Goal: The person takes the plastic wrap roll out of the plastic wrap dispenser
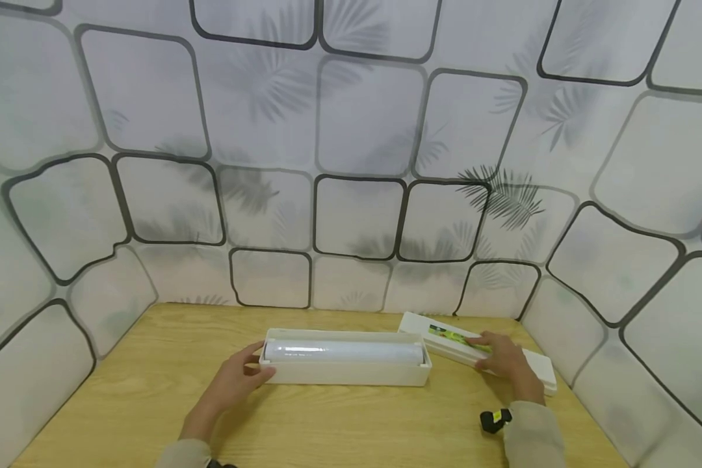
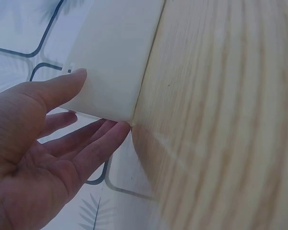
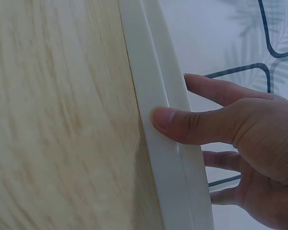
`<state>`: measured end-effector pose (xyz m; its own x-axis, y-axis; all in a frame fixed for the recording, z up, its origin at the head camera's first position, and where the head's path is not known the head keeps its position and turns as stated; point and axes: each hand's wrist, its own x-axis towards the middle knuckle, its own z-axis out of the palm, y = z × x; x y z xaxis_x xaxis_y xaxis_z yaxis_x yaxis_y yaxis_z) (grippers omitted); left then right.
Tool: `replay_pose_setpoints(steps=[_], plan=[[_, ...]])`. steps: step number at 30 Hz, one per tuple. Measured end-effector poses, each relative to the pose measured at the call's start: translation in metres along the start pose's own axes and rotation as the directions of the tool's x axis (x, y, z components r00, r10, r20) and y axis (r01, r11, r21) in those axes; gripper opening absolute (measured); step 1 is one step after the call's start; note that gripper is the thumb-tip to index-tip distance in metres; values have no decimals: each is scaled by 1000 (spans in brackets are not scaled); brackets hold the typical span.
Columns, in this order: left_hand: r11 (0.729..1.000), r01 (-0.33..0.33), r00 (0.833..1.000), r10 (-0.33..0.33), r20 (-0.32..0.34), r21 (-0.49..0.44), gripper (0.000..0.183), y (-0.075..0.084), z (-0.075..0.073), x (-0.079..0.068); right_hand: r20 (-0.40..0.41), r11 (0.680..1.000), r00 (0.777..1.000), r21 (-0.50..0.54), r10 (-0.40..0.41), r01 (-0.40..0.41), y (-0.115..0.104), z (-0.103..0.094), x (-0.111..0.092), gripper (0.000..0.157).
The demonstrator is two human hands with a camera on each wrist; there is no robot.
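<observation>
Wood-grained counter (image 1: 339, 429), patterned wall (image 1: 363, 218) behind it. Left hand (image 1: 234, 380): thumb on the near wall of a white box (image 1: 339, 374), fingers against its left end, pinching that corner. Right hand (image 1: 506, 357): thumb on the near edge of a white lid (image 1: 453, 348), fingers over its top, gripping it. Box sits uncovered, shiny roll (image 1: 351, 353) lengthwise inside. Lid slants off to the right, printed label (image 1: 444, 333) up, left end behind the box; touching or not, I cannot tell. Step, as I judge: box steadied, lid in hand. Next move probably calls for squaring lid to box.
</observation>
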<state>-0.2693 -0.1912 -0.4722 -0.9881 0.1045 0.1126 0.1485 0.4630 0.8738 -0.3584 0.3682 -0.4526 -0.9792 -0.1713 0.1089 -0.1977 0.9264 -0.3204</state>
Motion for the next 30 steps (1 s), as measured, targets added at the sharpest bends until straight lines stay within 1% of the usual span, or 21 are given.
replay_pose_setpoints(steps=[5,12,19,21,24,26,30], plan=[[1000,-4,1000,4,-4,0,66,-1,1,-1,11,1000,1000,-18,15,-15,2,2,0,61],[1000,-13,1000,13,-10,1,66,-1,1,1,5,999,1000,-33,12,-11,1,0,-1,61],[1000,-15,1000,15,-6,-8,66,-1,0,1,51,999,997,-11,52,-51,0,1,-1,62],[1000,-17,1000,17,-4,-5,66,-1,0,0,65,999,996,-2,53,-53,0,1,-1,61],[1000,-16,1000,16,-2,0,66,-2,0,0,77,1000,997,-4,22,-22,-2,-1,-1,58],[1000,-10,1000,10,-2,-2,67,-2,0,0,77,1000,997,-4,-18,18,-7,-4,-1,56],[1000,1,1000,-1,1,-10,68,-1,0,1,60,995,994,30,-92,90,-20,-12,0,56]])
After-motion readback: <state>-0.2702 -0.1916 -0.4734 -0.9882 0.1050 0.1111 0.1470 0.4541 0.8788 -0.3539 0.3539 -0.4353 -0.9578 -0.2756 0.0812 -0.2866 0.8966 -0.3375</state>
